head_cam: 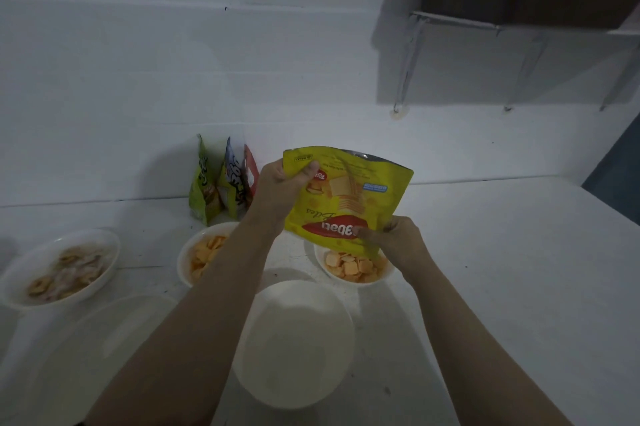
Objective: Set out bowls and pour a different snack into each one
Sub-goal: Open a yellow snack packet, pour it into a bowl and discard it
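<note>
A yellow snack bag [349, 199] is held upside down over a white bowl [382, 279] filled with square orange crackers. My left hand [282, 183] grips the bag's upper corner. My right hand [398, 235] pinches its lower edge just above the bowl. An empty white bowl [294, 342] stands nearest me. Another bowl [185, 259] with orange chips is partly hidden behind my left forearm. At the far left a bowl [20, 273] holds pale ring-shaped snacks.
Three snack bags, green [202, 192], blue-white [232, 183] and red [252, 173], lean against the white wall at the back. A clear plastic lid [104, 339] lies at front left. Metal shelf brackets [408, 62] hang from the wall at upper right.
</note>
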`<move>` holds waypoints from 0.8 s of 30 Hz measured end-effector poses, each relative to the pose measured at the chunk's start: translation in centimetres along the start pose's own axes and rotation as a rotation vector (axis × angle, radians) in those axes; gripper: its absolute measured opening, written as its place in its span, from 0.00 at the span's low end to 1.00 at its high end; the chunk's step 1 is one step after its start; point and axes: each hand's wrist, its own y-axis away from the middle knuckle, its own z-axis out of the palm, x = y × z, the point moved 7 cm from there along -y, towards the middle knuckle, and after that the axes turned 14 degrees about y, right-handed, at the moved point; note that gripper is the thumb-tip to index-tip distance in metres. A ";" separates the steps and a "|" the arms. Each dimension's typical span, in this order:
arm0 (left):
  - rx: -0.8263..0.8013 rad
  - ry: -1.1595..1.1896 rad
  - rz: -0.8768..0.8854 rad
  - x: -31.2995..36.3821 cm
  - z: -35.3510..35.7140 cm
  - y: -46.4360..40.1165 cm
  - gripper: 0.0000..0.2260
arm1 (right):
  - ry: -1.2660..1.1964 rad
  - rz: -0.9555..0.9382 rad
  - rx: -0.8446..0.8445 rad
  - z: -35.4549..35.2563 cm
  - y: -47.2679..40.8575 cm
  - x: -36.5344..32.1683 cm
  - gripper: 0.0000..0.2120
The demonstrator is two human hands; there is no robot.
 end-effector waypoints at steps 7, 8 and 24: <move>0.134 0.109 -0.018 0.6 -2.9 0.0 0.11 | -0.019 -0.043 0.047 0.7 -0.1 -0.2 0.09; 0.148 0.108 -0.008 0.9 -3.0 -0.1 0.12 | -0.037 -0.042 0.065 0.6 -0.1 -0.3 0.09; 0.311 0.337 -0.028 0.5 -3.1 0.7 0.10 | -0.594 0.167 -0.037 2.1 0.9 -1.0 0.17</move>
